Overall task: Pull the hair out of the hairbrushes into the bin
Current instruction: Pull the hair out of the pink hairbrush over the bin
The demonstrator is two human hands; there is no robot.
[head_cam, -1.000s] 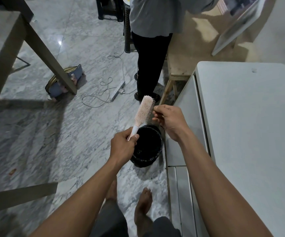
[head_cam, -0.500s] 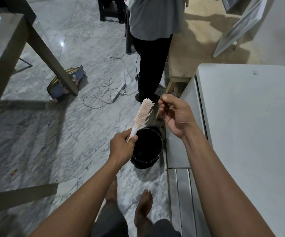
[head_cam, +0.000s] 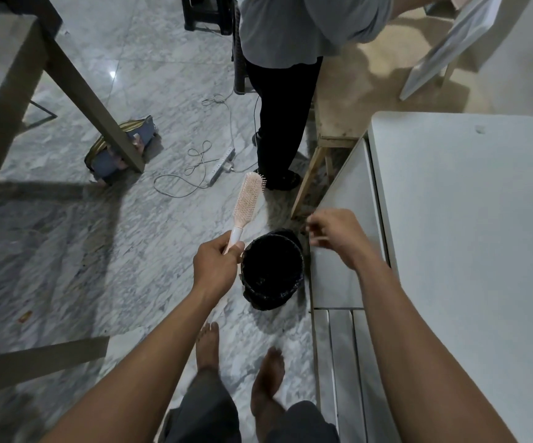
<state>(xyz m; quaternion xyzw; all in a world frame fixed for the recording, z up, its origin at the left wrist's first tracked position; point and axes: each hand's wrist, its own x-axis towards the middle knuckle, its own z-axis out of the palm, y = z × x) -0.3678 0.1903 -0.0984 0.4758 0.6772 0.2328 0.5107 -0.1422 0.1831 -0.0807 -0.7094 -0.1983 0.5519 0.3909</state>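
Note:
A pale pink hairbrush (head_cam: pixel 248 199) points up and away from me, its white handle gripped in my left hand (head_cam: pixel 217 265). Just right of that hand, on the floor, stands a small round bin (head_cam: pixel 272 270) with a black liner. My right hand (head_cam: pixel 334 233) hovers above and to the right of the bin's rim, blurred, fingers loosely curled and partly spread. I cannot make out any hair in those fingers.
A white table (head_cam: pixel 470 251) fills the right side. A person in a grey top and black trousers (head_cam: pixel 282 116) stands just beyond the bin. A power strip with cables (head_cam: pixel 220 163) and a bag (head_cam: pixel 118 148) lie on the marble floor by a table leg.
My right hand has left the brush head and dropped down and right toward the bin, its pinch loosening. The brush has tilted slightly left.

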